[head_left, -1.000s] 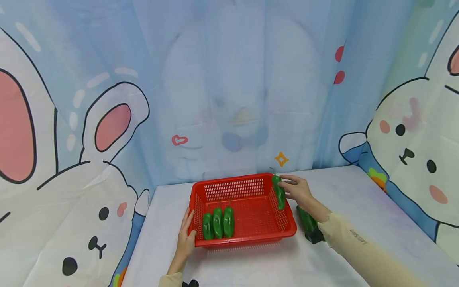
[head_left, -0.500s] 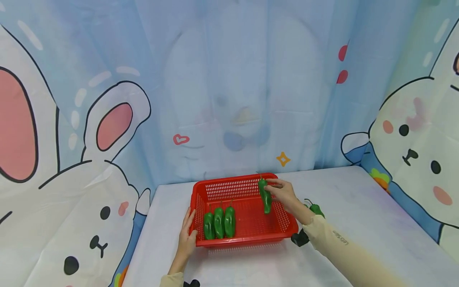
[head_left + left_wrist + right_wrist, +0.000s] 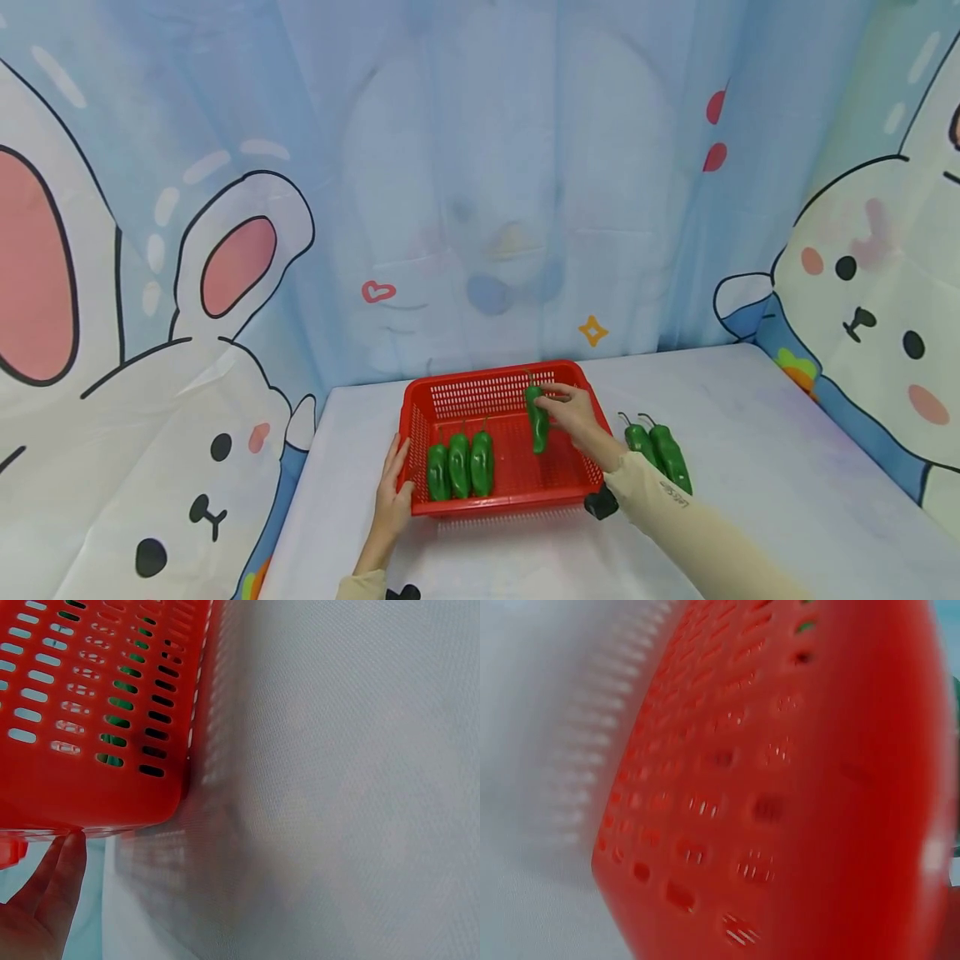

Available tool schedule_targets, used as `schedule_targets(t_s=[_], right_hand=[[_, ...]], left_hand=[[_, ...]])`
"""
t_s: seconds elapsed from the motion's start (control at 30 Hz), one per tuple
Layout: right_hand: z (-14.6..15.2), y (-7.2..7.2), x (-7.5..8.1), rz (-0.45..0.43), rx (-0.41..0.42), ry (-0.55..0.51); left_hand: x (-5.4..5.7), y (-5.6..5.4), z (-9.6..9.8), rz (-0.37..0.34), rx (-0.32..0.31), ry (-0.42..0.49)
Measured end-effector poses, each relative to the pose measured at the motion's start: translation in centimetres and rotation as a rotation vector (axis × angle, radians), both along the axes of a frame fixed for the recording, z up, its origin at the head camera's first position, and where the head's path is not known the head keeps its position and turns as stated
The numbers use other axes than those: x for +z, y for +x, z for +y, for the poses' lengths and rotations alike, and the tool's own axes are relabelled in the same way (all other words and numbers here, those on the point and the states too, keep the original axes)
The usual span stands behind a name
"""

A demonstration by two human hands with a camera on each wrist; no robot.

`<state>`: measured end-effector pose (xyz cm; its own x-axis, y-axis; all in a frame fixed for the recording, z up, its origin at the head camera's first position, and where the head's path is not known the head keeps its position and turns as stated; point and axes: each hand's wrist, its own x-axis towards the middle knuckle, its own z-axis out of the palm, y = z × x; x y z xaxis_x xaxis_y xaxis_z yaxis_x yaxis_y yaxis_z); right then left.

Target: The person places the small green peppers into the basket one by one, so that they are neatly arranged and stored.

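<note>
My right hand (image 3: 572, 414) pinches a long green chili pepper (image 3: 537, 423) near its upper part. The pepper hangs upright, stem up, over the right half of the red plastic basket (image 3: 517, 503). Inside the basket, three more green peppers (image 3: 459, 466) lie side by side at the left, stems pointing to the back. My left hand (image 3: 390, 500) rests against the basket's left side, fingers extended along the rim. In the left wrist view, straight fingers (image 3: 66, 874) touch the red wall (image 3: 90, 791). The basket wall (image 3: 840, 825) fills most of the right wrist view, hiding the right hand's grip.
Two green peppers (image 3: 670, 452) lie on the white table (image 3: 750, 417) right of the basket, partly behind the right sleeve (image 3: 675, 508). A black wrist camera (image 3: 602, 502) shows under the right forearm. Behind the table hangs a blue curtain (image 3: 480, 183) with cartoon rabbits.
My right hand has carried the pepper left from the basket's right rim to over its inside. The peppers on the table have come out from behind the arm. My left hand has stayed put.
</note>
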<state>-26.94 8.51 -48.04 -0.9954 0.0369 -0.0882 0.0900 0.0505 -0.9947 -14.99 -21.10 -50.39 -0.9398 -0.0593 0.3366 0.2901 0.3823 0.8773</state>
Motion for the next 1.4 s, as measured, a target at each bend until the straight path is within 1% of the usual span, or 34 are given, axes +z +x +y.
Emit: schedule_targets(t_s=[0.17,0.3,0.4,0.47,0.6,0.7,0.8,0.93,1.03,1.17,1.4], right_hand=[[-1.0,0.2,-0.4,0.001,0.013,0.007],[-1.7,0.3,-1.0,-0.003,0.025,0.051],[-2.1,0.4,-1.4,-0.006,0.028,0.069],[-2.4,0.5,-1.7,-0.013,0.030,0.065],[-3.2,0.5,-2.1,-0.020,0.053,0.056],[-3.8,0.4,-2.5,-0.030,0.065,0.052],[-4.2,0.3,-2.9,-0.044,0.063,0.050],[-4.7,0.4,-3.1,-0.050,0.065,0.054],[-5.0,0.5,-3.2,-0.055,0.064,0.056],[-5.3,0.8,-3.4,-0.061,0.064,0.058],[-5.6,0.9,-4.1,-0.105,0.065,0.089]], left_hand=[[0.1,0.0,0.0,0.000,0.005,-0.002],[0.2,0.0,0.0,-0.009,0.003,0.000],[0.1,0.0,0.0,-0.014,-0.004,0.004],[-0.2,-0.2,-0.1,-0.006,-0.008,0.011],[-1.7,-1.0,-0.5,0.025,0.002,0.020],[-3.0,-1.7,-0.8,0.032,0.008,0.014],[-3.7,-2.0,-1.0,0.030,0.001,0.009],[-4.3,-2.2,-1.1,0.032,0.007,0.017],[-4.2,-2.2,-1.0,0.031,0.023,0.003],[-4.0,-2.2,-0.9,0.032,0.027,-0.013],[-4.2,-2.2,-1.1,0.037,-0.003,0.026]])
